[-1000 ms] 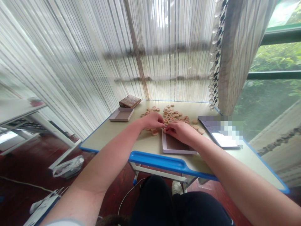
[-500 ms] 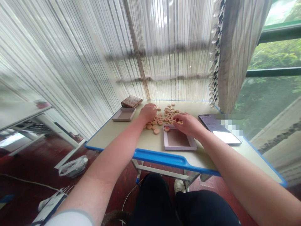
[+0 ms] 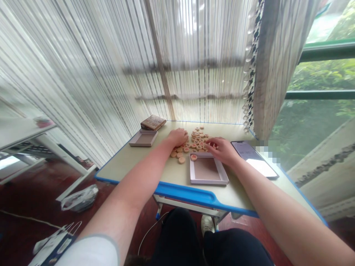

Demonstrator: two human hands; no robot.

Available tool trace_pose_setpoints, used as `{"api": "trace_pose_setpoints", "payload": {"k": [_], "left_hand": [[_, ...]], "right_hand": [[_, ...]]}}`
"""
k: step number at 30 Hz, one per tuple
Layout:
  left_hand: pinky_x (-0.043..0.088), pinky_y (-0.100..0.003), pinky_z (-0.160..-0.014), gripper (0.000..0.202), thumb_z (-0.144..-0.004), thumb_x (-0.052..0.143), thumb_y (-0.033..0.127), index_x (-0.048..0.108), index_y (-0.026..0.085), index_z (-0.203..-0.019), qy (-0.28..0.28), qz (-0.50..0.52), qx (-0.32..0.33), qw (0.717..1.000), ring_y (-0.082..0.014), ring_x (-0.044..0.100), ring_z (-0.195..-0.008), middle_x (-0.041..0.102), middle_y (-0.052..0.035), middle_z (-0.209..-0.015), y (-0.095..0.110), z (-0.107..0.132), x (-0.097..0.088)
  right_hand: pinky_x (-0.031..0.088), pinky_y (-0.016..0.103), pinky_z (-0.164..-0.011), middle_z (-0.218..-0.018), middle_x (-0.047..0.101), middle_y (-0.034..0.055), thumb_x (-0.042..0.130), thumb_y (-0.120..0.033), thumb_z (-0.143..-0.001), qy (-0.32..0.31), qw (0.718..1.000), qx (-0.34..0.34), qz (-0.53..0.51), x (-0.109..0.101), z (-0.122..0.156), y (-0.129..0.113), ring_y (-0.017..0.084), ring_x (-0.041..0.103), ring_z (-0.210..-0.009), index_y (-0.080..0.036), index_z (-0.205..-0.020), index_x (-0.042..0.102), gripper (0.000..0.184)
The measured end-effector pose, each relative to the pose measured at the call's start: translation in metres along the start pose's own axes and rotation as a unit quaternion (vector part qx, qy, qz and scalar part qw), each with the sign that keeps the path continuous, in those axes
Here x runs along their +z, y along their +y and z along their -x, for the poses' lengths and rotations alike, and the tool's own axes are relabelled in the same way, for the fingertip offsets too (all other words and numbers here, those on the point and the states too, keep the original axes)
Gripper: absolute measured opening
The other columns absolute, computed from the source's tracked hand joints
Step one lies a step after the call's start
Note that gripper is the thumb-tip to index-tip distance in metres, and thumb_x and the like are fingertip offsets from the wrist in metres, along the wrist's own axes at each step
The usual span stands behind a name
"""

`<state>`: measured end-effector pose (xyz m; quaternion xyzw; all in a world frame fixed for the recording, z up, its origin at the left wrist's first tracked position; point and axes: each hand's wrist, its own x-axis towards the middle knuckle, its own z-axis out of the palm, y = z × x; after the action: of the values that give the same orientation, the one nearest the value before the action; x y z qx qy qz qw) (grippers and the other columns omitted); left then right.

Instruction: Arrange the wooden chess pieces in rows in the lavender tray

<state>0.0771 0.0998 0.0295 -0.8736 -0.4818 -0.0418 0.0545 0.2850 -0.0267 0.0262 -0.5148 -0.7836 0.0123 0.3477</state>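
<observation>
Round wooden Chinese chess pieces (image 3: 196,142) lie in a loose pile, many showing red or dark characters. My left hand (image 3: 178,137) rests palm-down at the pile's left side, fingers stretched over it; what lies under the palm is hidden. On the right of the pile, my right hand (image 3: 222,148) reaches in with thumb and fingers apart and curved around some pieces. It passes over the corner of a shallow open box (image 3: 208,181). One piece with a red character (image 3: 193,157) sits in that box's far left corner.
A second shallow box part (image 3: 142,144) lies at the table's left, with a brown patterned box (image 3: 153,122) behind it. A phone (image 3: 253,159) lies to the right. The table (image 3: 119,166) has a blue edge and front groove; curtains (image 3: 205,88) hang behind.
The view has shifted slightly. My left hand now lies flatter, closer over the pieces. My right hand has moved a little rightward relative to the pile and stays among the pieces.
</observation>
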Motion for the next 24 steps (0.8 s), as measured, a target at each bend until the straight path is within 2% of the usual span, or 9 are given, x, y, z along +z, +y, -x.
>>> {"api": "trace_pose_setpoints", "payload": {"k": [3, 7, 13, 16, 20, 24], "left_hand": [[0.042, -0.031, -0.085, 0.045, -0.088, 0.028, 0.043, 0.061, 0.016, -0.103, -0.006, 0.041, 0.003, 0.999, -0.0198, 0.056, -0.098, 0.061, -0.0117, -0.110, 0.001, 0.008, -0.002], [0.044, -0.031, -0.077, 0.037, -0.086, 0.036, 0.040, 0.063, 0.017, -0.096, 0.039, 0.035, 0.011, 0.999, -0.0206, 0.059, -0.089, 0.063, -0.0105, -0.102, 0.004, 0.022, -0.010], [0.043, -0.031, -0.081, 0.026, -0.079, 0.048, 0.032, 0.066, 0.019, -0.092, 0.054, 0.051, 0.020, 0.997, -0.0206, 0.058, -0.091, 0.064, -0.0079, -0.100, 0.013, 0.029, -0.014], [0.042, -0.030, -0.086, 0.030, -0.080, 0.046, 0.029, 0.064, 0.019, -0.102, 0.080, 0.065, 0.022, 0.994, -0.0194, 0.057, -0.096, 0.062, -0.0079, -0.109, 0.017, 0.028, -0.012], [0.045, -0.033, -0.081, 0.036, -0.081, 0.044, 0.036, 0.066, 0.015, -0.101, 0.038, 0.055, 0.010, 0.998, -0.0223, 0.059, -0.090, 0.066, -0.0117, -0.099, 0.018, 0.029, -0.011], [0.044, -0.030, -0.082, 0.032, -0.080, 0.044, 0.028, 0.069, 0.018, -0.098, 0.034, 0.063, 0.015, 0.997, -0.0208, 0.060, -0.090, 0.068, -0.0095, -0.096, 0.016, 0.029, -0.014]], "right_hand": [[0.041, 0.028, -0.066, -0.077, 0.065, 0.0053, 0.048, -0.034, -0.079, -0.016, 1.000, -0.006, 0.005, -0.001, 0.000, -0.004, 0.018, 0.055, -0.073, -0.019, -0.087, 0.066, 0.025], [0.040, 0.028, -0.067, -0.080, 0.066, 0.0052, 0.051, -0.032, -0.077, -0.038, 0.999, -0.033, 0.014, -0.004, 0.001, -0.011, 0.018, 0.055, -0.075, -0.019, -0.086, 0.067, 0.023], [0.040, 0.027, -0.064, -0.071, 0.063, 0.0043, 0.051, -0.031, -0.077, -0.027, 0.999, -0.024, 0.018, -0.007, 0.001, -0.014, 0.017, 0.054, -0.070, -0.018, -0.081, 0.068, 0.022], [0.039, 0.026, -0.063, -0.070, 0.063, 0.0043, 0.051, -0.032, -0.077, -0.025, 0.999, -0.028, 0.023, -0.008, 0.002, -0.013, 0.017, 0.053, -0.069, -0.018, -0.081, 0.068, 0.023], [0.039, 0.026, -0.064, -0.071, 0.063, 0.0041, 0.050, -0.031, -0.077, -0.014, 0.999, -0.039, 0.024, -0.009, 0.004, -0.015, 0.017, 0.053, -0.070, -0.018, -0.080, 0.068, 0.022], [0.040, 0.026, -0.065, -0.072, 0.064, 0.0040, 0.051, -0.030, -0.076, -0.018, 0.998, -0.042, 0.032, -0.007, 0.005, -0.015, 0.017, 0.054, -0.071, -0.019, -0.080, 0.068, 0.021]]}}
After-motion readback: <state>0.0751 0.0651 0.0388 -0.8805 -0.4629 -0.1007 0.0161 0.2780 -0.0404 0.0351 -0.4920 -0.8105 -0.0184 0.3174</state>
